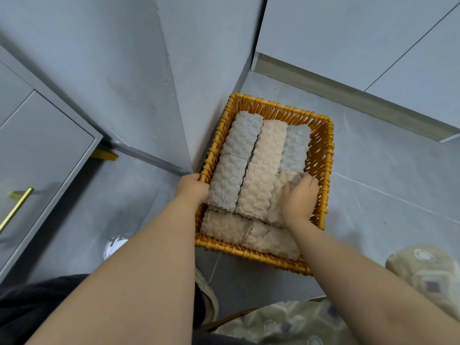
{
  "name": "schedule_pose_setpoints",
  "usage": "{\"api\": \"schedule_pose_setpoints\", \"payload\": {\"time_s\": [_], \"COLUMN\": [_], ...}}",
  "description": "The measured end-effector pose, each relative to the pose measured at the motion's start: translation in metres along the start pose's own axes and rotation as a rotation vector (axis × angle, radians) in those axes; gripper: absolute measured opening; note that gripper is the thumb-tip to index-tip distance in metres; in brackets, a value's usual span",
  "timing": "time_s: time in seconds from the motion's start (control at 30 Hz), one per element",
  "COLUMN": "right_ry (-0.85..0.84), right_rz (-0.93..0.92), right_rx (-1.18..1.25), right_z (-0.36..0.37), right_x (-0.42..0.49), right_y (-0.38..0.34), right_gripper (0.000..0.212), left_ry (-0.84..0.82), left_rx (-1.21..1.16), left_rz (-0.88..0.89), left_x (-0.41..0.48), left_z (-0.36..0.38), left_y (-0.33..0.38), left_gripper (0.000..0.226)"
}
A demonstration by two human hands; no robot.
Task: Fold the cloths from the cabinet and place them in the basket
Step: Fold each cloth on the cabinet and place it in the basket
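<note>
I am looking down on the wicker basket [321, 158], which stands on the grey tiled floor [385, 190] with its far left corner tucked against a grey cabinet corner [199, 83]. It is packed with folded cloths, touching one another.

A left grey cloth [236, 158] runs near to far along the left wall. Just beside it, down the middle, lies a middle beige cloth [263, 170]. The right strip holds a far grey cloth [296, 148] and, nearer to me, a right beige cloth [276, 195]. Across the near end lies a crosswise beige cloth [231, 226], partly under the near ends of the others.

The left hand [193, 186] sits at the basket's left rim, towards the near end. It is curled over the rim and grips it, the fingers going down inside beside the left grey cloth.

The right hand [300, 197] rests on top of the right beige cloth. Its fingers [310, 180] are bent and closed on that cloth's far edge, where it meets the far grey cloth. The thumb is pressed into the pile on the cloth's left side.

To the far left stands a grey cabinet door [44, 150] with a gold bar handle [16, 207]. At the near right I see a patterned fabric [428, 275]; I cannot tell what it belongs to.
</note>
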State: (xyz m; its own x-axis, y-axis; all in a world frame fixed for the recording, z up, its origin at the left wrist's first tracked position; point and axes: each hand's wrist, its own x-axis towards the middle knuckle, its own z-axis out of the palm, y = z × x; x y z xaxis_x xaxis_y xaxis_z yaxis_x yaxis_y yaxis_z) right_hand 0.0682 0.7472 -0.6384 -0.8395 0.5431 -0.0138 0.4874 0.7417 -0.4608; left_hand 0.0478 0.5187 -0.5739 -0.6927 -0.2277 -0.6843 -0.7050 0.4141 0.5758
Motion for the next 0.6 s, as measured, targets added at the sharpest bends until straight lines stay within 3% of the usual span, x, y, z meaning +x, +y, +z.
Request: {"api": "schedule_pose_setpoints", "payload": {"time_s": [0.1, 0.17, 0.23, 0.37, 0.6], "right_ry": [0.101, 0.008, -0.163, -0.353, -0.399], "right_rz": [-0.22, -0.316, -0.373, -0.217, -0.209], "right_rx": [-0.09, -0.166, -0.304, -0.44, -0.496], "right_z": [-0.001, 0.002, 0.009, 0.025, 0.042], "right_x": [-0.017, -0.023, -0.023, -0.011, -0.004], "right_y": [-0.003, -0.003, 0.002, 0.019, 0.028], "right_gripper": [0.043, 0.044, 0.05, 0.062, 0.062], "left_ry": [0.0, -0.004, 0.009, 0.006, 0.025], "left_rx": [0.011, 0.0, 0.014, 0.045, 0.059], "left_rz": [0.003, -0.008, -0.008, 0.023, 0.058], "left_x": [-0.002, 0.0, 0.003, 0.009, 0.014], "left_z": [-0.001, -0.001, 0.001, 0.002, 0.003], "left_y": [0.001, 0.0, -0.003, -0.009, -0.012], "left_gripper": [0.032, 0.019, 0.032, 0.038, 0.038]}}
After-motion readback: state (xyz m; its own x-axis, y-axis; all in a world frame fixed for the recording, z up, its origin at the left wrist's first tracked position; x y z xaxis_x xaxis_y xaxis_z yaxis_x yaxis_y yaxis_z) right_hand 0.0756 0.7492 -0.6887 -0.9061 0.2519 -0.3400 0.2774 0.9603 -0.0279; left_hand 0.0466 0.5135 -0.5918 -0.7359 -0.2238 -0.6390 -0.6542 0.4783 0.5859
